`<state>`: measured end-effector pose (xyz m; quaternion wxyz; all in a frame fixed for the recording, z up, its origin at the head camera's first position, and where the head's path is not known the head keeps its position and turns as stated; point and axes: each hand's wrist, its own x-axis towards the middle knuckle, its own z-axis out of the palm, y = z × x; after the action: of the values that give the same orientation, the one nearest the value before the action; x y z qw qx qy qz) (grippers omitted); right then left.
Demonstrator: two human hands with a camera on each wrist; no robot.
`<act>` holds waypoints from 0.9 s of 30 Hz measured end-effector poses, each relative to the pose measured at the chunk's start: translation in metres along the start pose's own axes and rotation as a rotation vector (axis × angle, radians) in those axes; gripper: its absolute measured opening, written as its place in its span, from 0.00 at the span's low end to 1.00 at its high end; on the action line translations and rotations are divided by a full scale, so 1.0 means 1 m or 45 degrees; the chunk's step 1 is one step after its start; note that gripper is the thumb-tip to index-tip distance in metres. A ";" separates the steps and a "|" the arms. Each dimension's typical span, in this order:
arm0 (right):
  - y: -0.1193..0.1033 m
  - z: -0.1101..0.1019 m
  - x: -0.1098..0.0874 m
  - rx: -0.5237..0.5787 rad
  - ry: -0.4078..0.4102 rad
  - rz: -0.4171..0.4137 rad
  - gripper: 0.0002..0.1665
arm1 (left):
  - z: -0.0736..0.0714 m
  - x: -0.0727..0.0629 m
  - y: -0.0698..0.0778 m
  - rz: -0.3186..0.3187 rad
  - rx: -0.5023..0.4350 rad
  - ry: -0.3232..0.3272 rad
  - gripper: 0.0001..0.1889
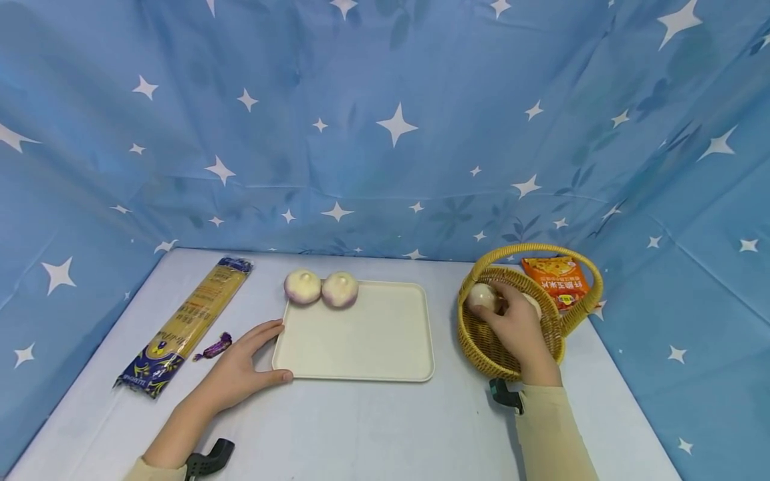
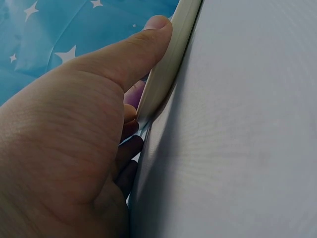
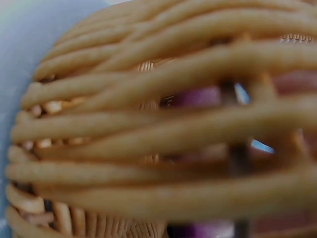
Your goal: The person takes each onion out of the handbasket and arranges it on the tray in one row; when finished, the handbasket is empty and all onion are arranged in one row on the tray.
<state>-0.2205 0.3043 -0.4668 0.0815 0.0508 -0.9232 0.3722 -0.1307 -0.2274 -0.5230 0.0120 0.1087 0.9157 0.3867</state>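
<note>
In the head view, my right hand (image 1: 519,322) reaches into a wicker basket (image 1: 475,351), with thumb and fingers around a pale round turnip (image 1: 481,297). A second pale turnip (image 1: 533,305) sits partly hidden behind that hand. The right wrist view is filled by the basket's weave (image 3: 148,124), with purple showing through the gaps. My left hand (image 1: 240,367) rests at the near left corner of a cream tray (image 1: 361,341), its thumb at the front edge and fingers along the left edge. Two white-and-purple turnips (image 1: 303,287) (image 1: 339,290) sit side by side at the tray's far left corner.
Left of the tray lie a long spaghetti packet (image 1: 186,321) and a purple-wrapped candy (image 1: 214,347). An orange snack bag (image 1: 559,280) lies behind the basket, whose tall handle (image 1: 592,267) arches over its right side. A blue starry curtain (image 1: 385,167) encloses the white table (image 1: 385,427).
</note>
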 end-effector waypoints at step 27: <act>0.002 0.001 0.001 -0.004 -0.082 0.005 0.42 | -0.001 0.000 0.000 -0.003 0.012 -0.002 0.57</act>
<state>-0.2218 0.3051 -0.4694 0.0512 0.0608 -0.9260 0.3691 -0.1307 -0.2281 -0.5228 0.0125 0.1082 0.9177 0.3821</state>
